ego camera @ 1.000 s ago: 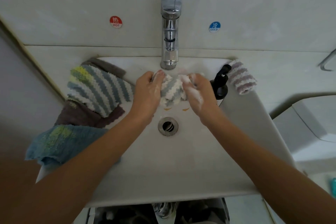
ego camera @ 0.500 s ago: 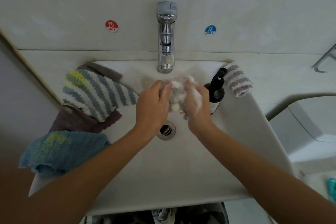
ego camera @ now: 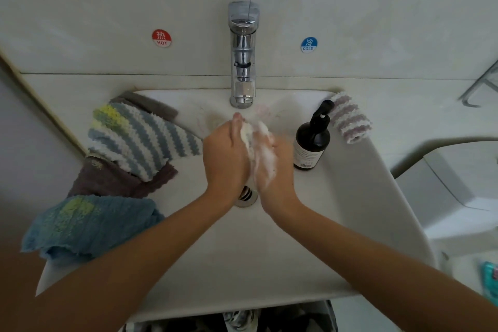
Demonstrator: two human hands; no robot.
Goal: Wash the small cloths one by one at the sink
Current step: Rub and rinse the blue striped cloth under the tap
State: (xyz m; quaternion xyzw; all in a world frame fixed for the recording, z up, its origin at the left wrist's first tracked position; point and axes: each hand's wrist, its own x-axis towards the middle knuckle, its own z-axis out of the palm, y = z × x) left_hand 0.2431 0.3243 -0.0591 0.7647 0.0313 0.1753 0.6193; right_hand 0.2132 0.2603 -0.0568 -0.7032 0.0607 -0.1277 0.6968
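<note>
Presently, hands: left hand [ego camera: 225, 153] and right hand [ego camera: 272, 159] are pressed together over the sink [ego camera: 363, 197], just below the tap [ego camera: 243, 62].
Grasp: both hands clasp one small cloth [ego camera: 247, 134] between the palms; only a pale, bunched edge shows at the top.
Lather: white foam covers the right hand's fingers [ego camera: 265, 143] and its back.
Drain: the drain [ego camera: 246, 195] lies directly beneath the wrists, partly hidden.
Left rim: striped cloth [ego camera: 140, 140] in grey, white and yellow lies over a brown cloth [ego camera: 107, 180]; a grey cloth [ego camera: 151, 104] shows behind them; a blue cloth [ego camera: 86, 226] hangs over the near corner.
Right rim: dark pump bottle [ego camera: 312, 140] stands upright, close to the right hand; a pink-striped cloth [ego camera: 350, 118] is draped just behind it.
Wall: red HOT sticker [ego camera: 161, 38] left of the tap, blue COLD sticker [ego camera: 308, 45] right of it.
Water: flow from the tap cannot be told.
</note>
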